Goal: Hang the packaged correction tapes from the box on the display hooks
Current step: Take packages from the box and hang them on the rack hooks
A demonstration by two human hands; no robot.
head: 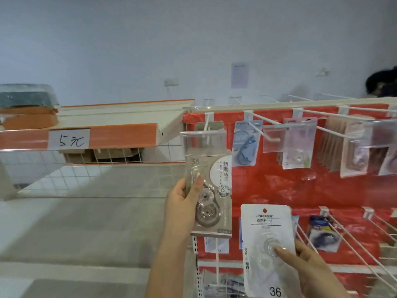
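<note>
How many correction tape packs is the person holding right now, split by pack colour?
Grey-beige pack, gripped by the left hand: 1
White pack, held by the right hand: 1
Total: 2

My left hand [182,203] covers the left edge of the grey pack [211,190]. The white pack [268,250] in my right hand [309,267] runs off the bottom edge. Packs right of my hands [352,147] are blurred.
</note>
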